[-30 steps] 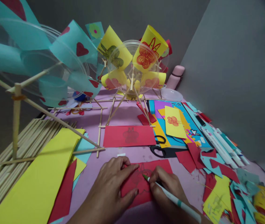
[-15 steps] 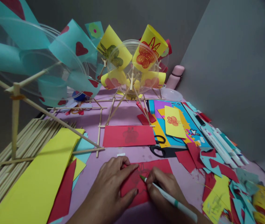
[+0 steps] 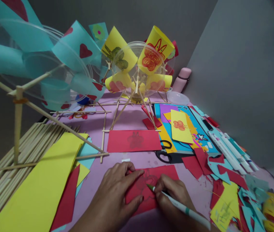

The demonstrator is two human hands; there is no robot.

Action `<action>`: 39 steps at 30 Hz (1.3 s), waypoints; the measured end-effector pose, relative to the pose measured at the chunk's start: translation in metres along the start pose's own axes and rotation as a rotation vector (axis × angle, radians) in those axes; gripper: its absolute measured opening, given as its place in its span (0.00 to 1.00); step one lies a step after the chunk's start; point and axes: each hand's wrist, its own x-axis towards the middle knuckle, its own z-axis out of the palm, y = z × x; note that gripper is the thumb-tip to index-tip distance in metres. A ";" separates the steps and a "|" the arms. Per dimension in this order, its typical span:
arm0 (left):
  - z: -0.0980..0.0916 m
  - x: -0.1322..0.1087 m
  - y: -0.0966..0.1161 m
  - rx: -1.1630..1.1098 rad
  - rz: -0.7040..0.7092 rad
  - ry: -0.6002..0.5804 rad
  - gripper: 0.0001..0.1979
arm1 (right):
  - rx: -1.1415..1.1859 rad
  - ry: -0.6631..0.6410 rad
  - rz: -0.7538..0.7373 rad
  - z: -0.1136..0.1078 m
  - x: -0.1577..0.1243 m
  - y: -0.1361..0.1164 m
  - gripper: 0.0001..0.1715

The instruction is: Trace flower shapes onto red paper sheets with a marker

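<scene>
Marker [image 3: 176, 203] clamped in the fingers of the right hand [image 3: 175, 190], tip at the red card [image 3: 147, 201] under both hands: best kept to light, steady strokes, with the left hand [image 3: 116, 190] pressing the card flat, thumb and forefinger apart. Right of the card, paper scraps [image 3: 226, 204] crowding close; beyond the card, black scissors [image 3: 175, 158], red sheet [image 3: 134, 141], yellow-cupped wheel [image 3: 137, 82] limiting reach.

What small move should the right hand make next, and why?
Probably a short stroke inside the outline: the right hand holds the green-tipped marker with its tip at the nearer red card, the left hand rests on that card, and its drawing looks less filled than the one on the red strip beyond.
</scene>
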 end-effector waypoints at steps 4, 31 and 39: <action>-0.001 0.000 0.001 -0.007 -0.005 0.000 0.24 | 0.037 0.015 0.041 -0.001 -0.003 0.003 0.04; 0.000 0.001 0.000 0.002 -0.001 0.006 0.24 | -0.110 0.078 -0.031 0.000 0.001 0.004 0.07; 0.001 -0.001 -0.001 -0.006 0.003 0.006 0.24 | -0.078 0.065 -0.065 0.001 0.000 0.002 0.06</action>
